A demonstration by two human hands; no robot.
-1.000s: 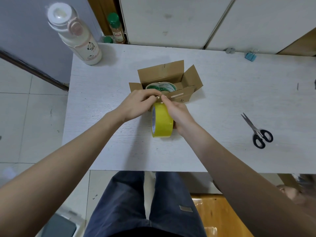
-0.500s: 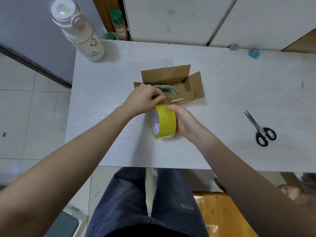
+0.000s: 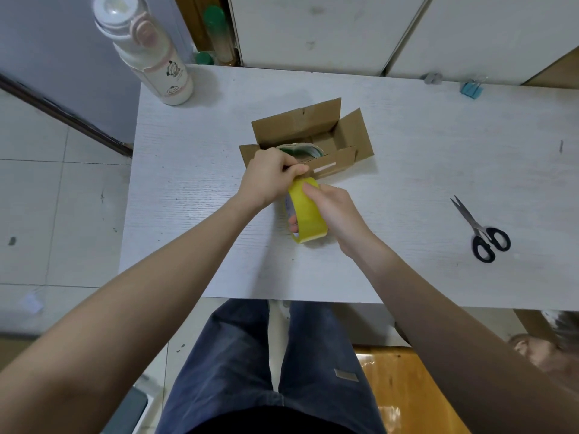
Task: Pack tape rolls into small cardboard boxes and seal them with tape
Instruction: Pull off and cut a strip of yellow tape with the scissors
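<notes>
Head view. Small cardboard box (image 3: 326,142) sits open near the middle of the white table (image 3: 407,170), flaps spread; a tape roll (image 3: 300,149) lies inside at its left end. Yellow tape roll (image 3: 308,214) stands on edge just near of the box. Right hand (image 3: 336,211) grips it from the right side, fingers curled through the core. Left hand (image 3: 271,178), fingers curled, pinches at the roll's far top edge, against the box's near flap; the tape end itself too small to make out. Scissors (image 3: 482,231) lie well to the right. White bottle (image 3: 150,54) at far-left corner.
</notes>
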